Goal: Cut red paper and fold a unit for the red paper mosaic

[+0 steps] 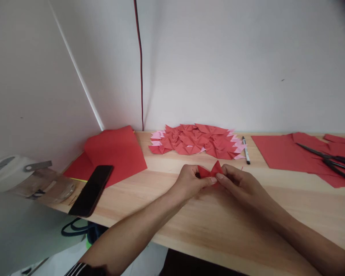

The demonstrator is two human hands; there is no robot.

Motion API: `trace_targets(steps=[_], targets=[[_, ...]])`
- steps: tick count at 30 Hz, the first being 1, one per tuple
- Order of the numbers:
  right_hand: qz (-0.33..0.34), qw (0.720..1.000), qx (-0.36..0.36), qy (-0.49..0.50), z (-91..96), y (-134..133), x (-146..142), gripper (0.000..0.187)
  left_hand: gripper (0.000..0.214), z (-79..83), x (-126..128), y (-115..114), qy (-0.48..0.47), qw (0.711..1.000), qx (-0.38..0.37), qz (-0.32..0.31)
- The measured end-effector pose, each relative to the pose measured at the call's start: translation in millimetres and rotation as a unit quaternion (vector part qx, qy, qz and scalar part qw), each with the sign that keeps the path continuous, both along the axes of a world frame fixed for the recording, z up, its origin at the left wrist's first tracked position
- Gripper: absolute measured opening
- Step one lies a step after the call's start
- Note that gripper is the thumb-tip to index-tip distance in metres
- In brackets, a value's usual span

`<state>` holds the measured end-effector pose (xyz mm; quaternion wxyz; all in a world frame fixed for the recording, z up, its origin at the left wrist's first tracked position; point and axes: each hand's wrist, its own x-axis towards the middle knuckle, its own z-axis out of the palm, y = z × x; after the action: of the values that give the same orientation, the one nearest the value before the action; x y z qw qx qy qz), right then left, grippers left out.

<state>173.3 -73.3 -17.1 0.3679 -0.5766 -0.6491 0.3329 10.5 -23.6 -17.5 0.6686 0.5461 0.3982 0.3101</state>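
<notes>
Red folded paper [210,171] sits pinched between my hands, my left hand [189,181] gripping its left side and my right hand [238,182] its right, low over the wooden tabletop [218,222]. Just beyond lies a pile of folded red and pink pieces [197,142], with a pen [246,150] beside it. Scissors [330,161] rest on red sheets [293,153] to my right; a phone [91,190] lies far left.
</notes>
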Motion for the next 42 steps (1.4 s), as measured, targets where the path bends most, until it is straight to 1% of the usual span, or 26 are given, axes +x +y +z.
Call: trace_targets(steps=[5,9,11,15,19,24,29,35,42], targets=[[0.006,1.000,-0.007,-0.018,2.3,-4.2,-1.1,0.034,0.022,-1.6,0.0,1.1,0.008,1.000,0.012,0.001],[0.001,1.000,-0.029,-0.009,5.0,-4.0,-0.3,0.037,0.024,1.0,-0.8,1.1,-0.013,1.000,0.012,-0.012],[-0.005,0.999,-0.033,-0.007,4.4,-2.0,1.0,0.036,0.024,1.7,-0.9,1.2,-0.020,1.000,0.010,-0.011],[-0.006,0.999,-0.028,-0.017,1.6,1.0,2.9,0.031,0.026,1.4,-0.7,1.4,0.003,1.000,-0.006,-0.001],[0.003,0.999,-0.040,-0.012,1.2,-0.3,1.5,0.030,0.025,-2.4,-0.6,2.3,0.001,1.000,0.006,-0.017],[-0.004,0.999,-0.029,-0.033,1.4,-2.3,0.7,0.030,0.022,-7.4,-1.2,3.7,0.000,1.000,0.017,-0.026],[-0.004,0.999,-0.016,-0.046,2.5,-2.8,0.9,0.031,0.021,-4.7,-1.2,3.1,0.000,1.000,0.011,-0.027],[-0.002,0.999,-0.023,-0.041,5.9,-3.8,-1.1,0.033,0.020,-2.8,-1.4,2.2,0.004,1.000,0.008,-0.027],[-0.013,0.998,-0.013,-0.059,3.7,-3.5,0.6,0.035,0.020,-2.8,-1.5,2.6,0.003,1.000,0.012,-0.024]])
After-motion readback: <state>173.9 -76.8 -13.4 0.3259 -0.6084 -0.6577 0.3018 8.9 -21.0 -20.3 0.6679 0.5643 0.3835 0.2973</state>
